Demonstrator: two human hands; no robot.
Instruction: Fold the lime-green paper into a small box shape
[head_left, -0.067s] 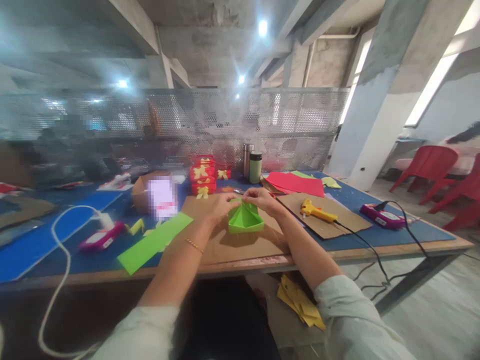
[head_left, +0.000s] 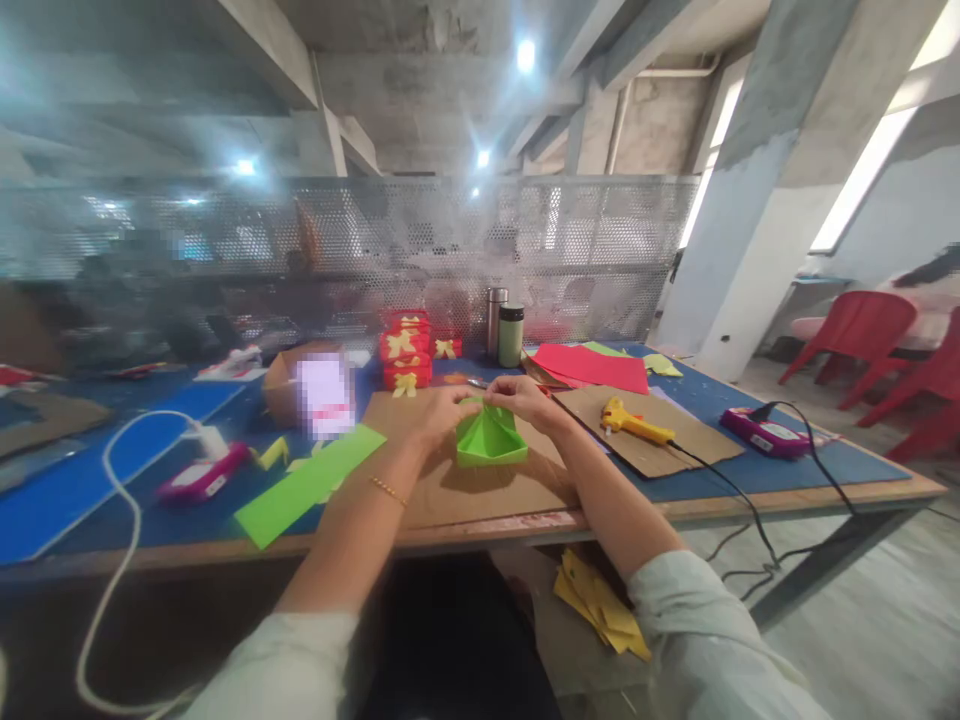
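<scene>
A folded green paper box [head_left: 491, 440] rests over the brown cardboard sheet [head_left: 442, 505] in front of me. My left hand [head_left: 448, 410] pinches its far left edge. My right hand [head_left: 521, 398] is closed on the far edge too, close beside the left fingertips. Between the hands the paper slopes up to a peak, and the near wall stands low. The fingertips partly hide the far side. A flat green paper strip [head_left: 311, 487] lies left of my left forearm.
Stacked red boxes with yellow bows [head_left: 406, 355] stand at the back, near a green tumbler [head_left: 511, 336] and a steel flask [head_left: 495, 318]. A yellow glue gun [head_left: 634, 422] lies on cardboard at right. Purple power strips [head_left: 769, 432] with cords sit on both sides. Red paper [head_left: 592, 368] lies behind.
</scene>
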